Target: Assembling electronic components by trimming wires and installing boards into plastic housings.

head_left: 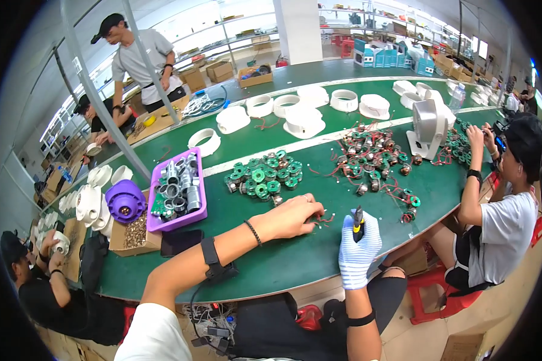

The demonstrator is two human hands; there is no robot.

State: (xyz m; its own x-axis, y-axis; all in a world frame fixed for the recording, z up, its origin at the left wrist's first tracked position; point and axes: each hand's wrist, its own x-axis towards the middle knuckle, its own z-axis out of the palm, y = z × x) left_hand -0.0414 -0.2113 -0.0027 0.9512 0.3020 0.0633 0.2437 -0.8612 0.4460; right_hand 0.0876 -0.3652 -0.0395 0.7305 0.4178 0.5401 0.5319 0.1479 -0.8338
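Note:
My bare left hand (294, 218) rests low over the green table, fingers bent, with thumb and forefinger apart beside short red wire scraps (326, 219). In a blue-and-white striped glove, my right hand (359, 248) grips small pliers (358, 224) with black and yellow handles, their tip pointing up. Just beyond my left hand sits a cluster of green-topped copper coils (264, 175). Farther right spreads a loose heap of similar coils with red wires (373, 155). One coil (409, 201) lies nearer the table edge, right of my glove.
Left of my forearm stand a purple bin (202, 207) of metal cylinders, a cardboard box (126, 248) of small parts, a purple round housing (126, 202) and a dark phone (180, 242). White housings (304, 122) line the far side. A co-worker (506, 204) sits at right; others work left.

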